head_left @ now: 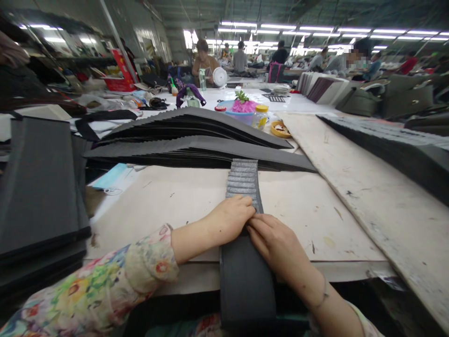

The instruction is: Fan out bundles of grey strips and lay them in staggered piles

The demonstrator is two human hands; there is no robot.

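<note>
A stack of dark grey strips [246, 276] runs from the board down over its front edge toward my lap. At its far end the strips fan out in overlapping steps with a lighter, fuzzy grey face [242, 178]. My left hand [234, 215] lies across the stack from the left, its fingers curled over the top. From the right, my right hand [277, 238] grips the stack's side, thumb and fingertips close together beside the left fingers. The fingertips of both hands meet over the strips, and what lies right beneath them is hidden.
Two fanned piles of long dark strips [196, 149] lie across the pale board [175, 201]. More dark panels [38, 182] are stacked at left, beside a blue face mask [110, 176]. A second board [351, 178] lies at right. Behind stand a yellow-lidded jar [260, 117] and several people.
</note>
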